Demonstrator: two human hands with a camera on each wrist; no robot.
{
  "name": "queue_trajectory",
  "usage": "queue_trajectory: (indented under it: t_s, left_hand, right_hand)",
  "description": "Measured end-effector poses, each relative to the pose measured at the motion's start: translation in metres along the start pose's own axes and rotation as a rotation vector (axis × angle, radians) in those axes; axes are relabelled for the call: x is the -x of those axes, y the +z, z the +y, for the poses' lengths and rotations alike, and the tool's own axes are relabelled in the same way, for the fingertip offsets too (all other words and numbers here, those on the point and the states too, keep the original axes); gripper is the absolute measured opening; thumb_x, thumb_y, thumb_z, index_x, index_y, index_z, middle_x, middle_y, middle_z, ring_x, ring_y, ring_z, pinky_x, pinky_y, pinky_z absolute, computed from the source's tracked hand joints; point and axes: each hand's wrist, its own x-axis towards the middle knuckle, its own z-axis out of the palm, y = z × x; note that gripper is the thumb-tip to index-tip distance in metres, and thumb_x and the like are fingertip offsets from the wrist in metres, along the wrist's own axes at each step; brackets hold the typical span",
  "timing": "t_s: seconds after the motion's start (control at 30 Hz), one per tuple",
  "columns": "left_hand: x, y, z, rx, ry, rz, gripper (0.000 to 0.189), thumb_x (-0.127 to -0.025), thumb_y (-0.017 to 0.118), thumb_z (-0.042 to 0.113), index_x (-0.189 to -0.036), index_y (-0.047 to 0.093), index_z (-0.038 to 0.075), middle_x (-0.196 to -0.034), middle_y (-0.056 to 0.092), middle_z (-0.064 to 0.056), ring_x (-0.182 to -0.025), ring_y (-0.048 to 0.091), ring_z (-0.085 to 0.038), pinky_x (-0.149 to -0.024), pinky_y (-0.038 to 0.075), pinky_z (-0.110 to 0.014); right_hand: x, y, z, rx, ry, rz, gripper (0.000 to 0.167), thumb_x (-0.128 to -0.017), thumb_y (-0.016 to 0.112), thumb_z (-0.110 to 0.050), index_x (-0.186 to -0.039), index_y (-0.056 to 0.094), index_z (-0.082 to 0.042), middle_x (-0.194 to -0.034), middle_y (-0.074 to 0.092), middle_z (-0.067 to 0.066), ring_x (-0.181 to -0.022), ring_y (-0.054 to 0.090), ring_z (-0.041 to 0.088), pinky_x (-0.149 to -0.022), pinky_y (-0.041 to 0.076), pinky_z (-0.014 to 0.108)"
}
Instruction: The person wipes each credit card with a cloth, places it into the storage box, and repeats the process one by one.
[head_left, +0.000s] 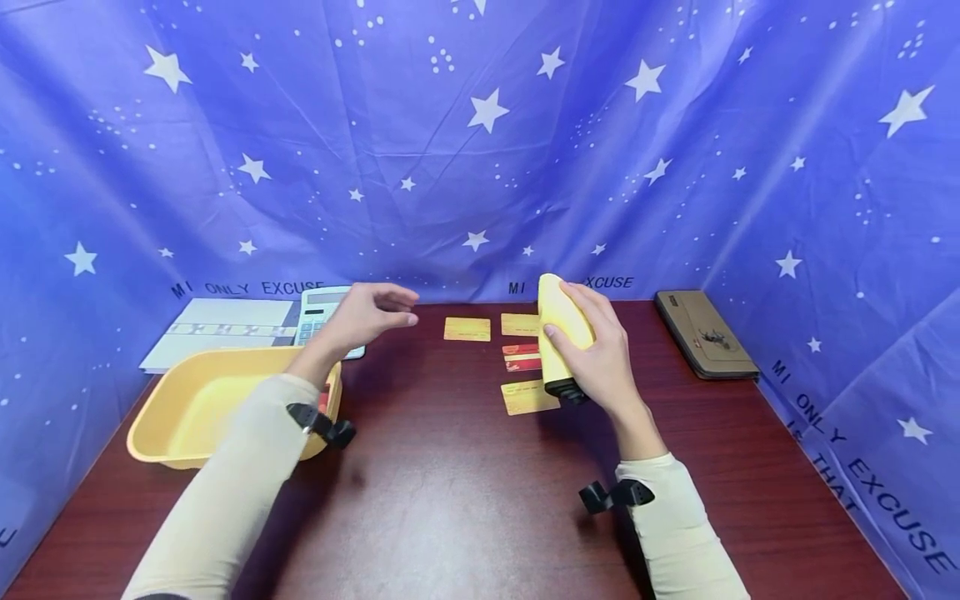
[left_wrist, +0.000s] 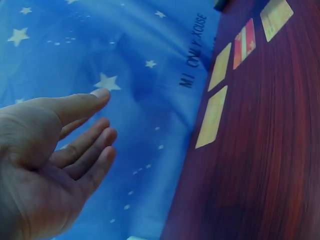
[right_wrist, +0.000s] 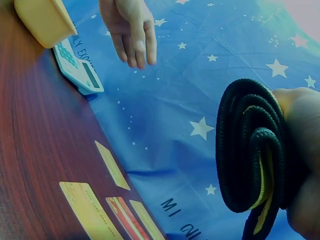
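Observation:
A rolled yellow cloth with black edging (head_left: 557, 333) is in my right hand (head_left: 606, 358), thumb on one side and fingers on the other. Its spiral black-edged end (right_wrist: 245, 145) faces the right wrist camera. The roll is held above the table and overlaps some cards in the head view. My left hand (head_left: 367, 312) hovers in the air near the calculator (head_left: 318, 304), fingers loosely extended and holding nothing. Between the hands lie a yellow card (head_left: 467, 329), a second yellow card (head_left: 517, 324), a red card (head_left: 521, 358) and a third yellow card (head_left: 528, 398).
At left stands a yellow plastic basin (head_left: 176, 460), partly hidden by my left forearm, with something red at its right side. Behind it lies a white flat box or folder (head_left: 225, 312). A brown zippered case (head_left: 707, 333) lies back right. A starry blue curtain (head_left: 480, 183) surrounds the table.

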Motion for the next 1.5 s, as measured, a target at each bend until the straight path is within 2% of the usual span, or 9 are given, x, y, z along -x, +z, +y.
queue_trajectory:
  t_s: [0.1, 0.23, 0.37, 0.47, 0.63, 0.8, 0.97, 1.3, 1.5]
  left_hand:
    - [-0.017, 0.019, 0.002, 0.023, 0.015, -0.009, 0.039, -0.088, 0.081, 0.012, -0.125, 0.073, 0.005, -0.122, 0.075, -0.016, -0.112, 0.073, -0.028, -0.100, 0.062, -0.039]
    - [-0.035, 0.039, -0.002, 0.023, 0.017, -0.030, 0.038, -0.086, 0.083, 0.012, -0.123, 0.074, 0.006, -0.117, 0.077, -0.015, -0.108, 0.074, -0.026, -0.095, 0.062, -0.032]
    - [-0.046, 0.052, -0.010, 0.023, 0.003, -0.041, 0.038, -0.086, 0.083, 0.011, -0.123, 0.074, 0.005, -0.117, 0.076, -0.018, -0.107, 0.073, -0.027, -0.090, 0.060, -0.027]
    - [-0.052, 0.057, -0.019, 0.045, -0.034, -0.069, 0.044, -0.087, 0.082, 0.009, -0.128, 0.070, 0.002, -0.124, 0.072, -0.024, -0.114, 0.070, -0.032, -0.097, 0.058, -0.031]
    - [-0.056, 0.065, -0.039, 0.023, -0.136, -0.132, 0.062, -0.085, 0.083, 0.012, -0.142, 0.059, 0.002, -0.140, 0.062, -0.027, -0.132, 0.058, -0.038, -0.117, 0.049, -0.045]
    - [-0.058, 0.075, -0.059, -0.064, -0.200, -0.112, 0.076, -0.084, 0.086, 0.025, -0.151, 0.052, 0.014, -0.151, 0.053, -0.017, -0.141, 0.044, -0.037, -0.125, 0.035, -0.052]
    - [-0.061, 0.086, -0.067, -0.170, -0.213, -0.087, 0.079, -0.085, 0.083, 0.040, -0.154, 0.049, 0.024, -0.152, 0.048, -0.010, -0.142, 0.033, -0.038, -0.118, 0.026, -0.058]
    - [-0.061, 0.092, -0.068, -0.315, -0.177, -0.047, 0.069, -0.086, 0.080, 0.043, -0.147, 0.057, 0.022, -0.142, 0.053, -0.014, -0.133, 0.043, -0.039, -0.107, 0.037, -0.054]
    - [-0.060, 0.093, -0.065, -0.324, -0.186, -0.027, 0.054, -0.086, 0.081, 0.040, -0.136, 0.067, 0.023, -0.136, 0.056, -0.013, -0.129, 0.045, -0.037, -0.105, 0.037, -0.052]
  right_hand:
    - [0.000, -0.004, 0.002, 0.003, 0.012, 0.011, 0.059, -0.087, 0.082, -0.010, -0.142, 0.064, -0.021, -0.145, 0.060, 0.006, -0.131, 0.054, 0.022, -0.090, 0.045, 0.014]
    - [0.001, -0.007, 0.002, 0.004, 0.028, 0.011, 0.059, -0.087, 0.083, -0.011, -0.142, 0.064, -0.021, -0.145, 0.060, 0.006, -0.130, 0.054, 0.021, -0.089, 0.045, 0.014]
    - [0.001, -0.007, 0.002, -0.010, 0.033, 0.004, 0.059, -0.087, 0.083, -0.012, -0.142, 0.064, -0.021, -0.146, 0.059, 0.006, -0.130, 0.054, 0.021, -0.089, 0.045, 0.015]
    - [0.000, -0.005, 0.002, -0.014, 0.035, 0.002, 0.059, -0.086, 0.083, -0.011, -0.142, 0.064, -0.020, -0.146, 0.059, 0.006, -0.130, 0.054, 0.022, -0.089, 0.045, 0.015]
    - [-0.001, -0.002, 0.003, -0.007, 0.032, -0.004, 0.060, -0.087, 0.082, -0.012, -0.143, 0.064, -0.021, -0.146, 0.059, 0.006, -0.131, 0.054, 0.022, -0.090, 0.046, 0.016]
    - [-0.001, -0.001, 0.004, 0.006, 0.029, -0.013, 0.060, -0.087, 0.082, -0.013, -0.143, 0.063, -0.022, -0.147, 0.059, 0.006, -0.133, 0.054, 0.022, -0.093, 0.047, 0.018]
    - [-0.001, -0.003, 0.006, 0.034, 0.033, -0.008, 0.061, -0.086, 0.083, -0.013, -0.143, 0.063, -0.021, -0.146, 0.059, 0.007, -0.135, 0.054, 0.023, -0.096, 0.047, 0.020]
    - [0.001, -0.005, 0.005, 0.026, 0.040, -0.012, 0.060, -0.087, 0.082, -0.013, -0.143, 0.063, -0.021, -0.146, 0.059, 0.006, -0.131, 0.055, 0.022, -0.091, 0.047, 0.016]
    - [0.000, -0.005, 0.006, 0.020, 0.033, -0.015, 0.060, -0.087, 0.082, -0.013, -0.143, 0.063, -0.021, -0.146, 0.059, 0.006, -0.131, 0.055, 0.023, -0.092, 0.047, 0.016]
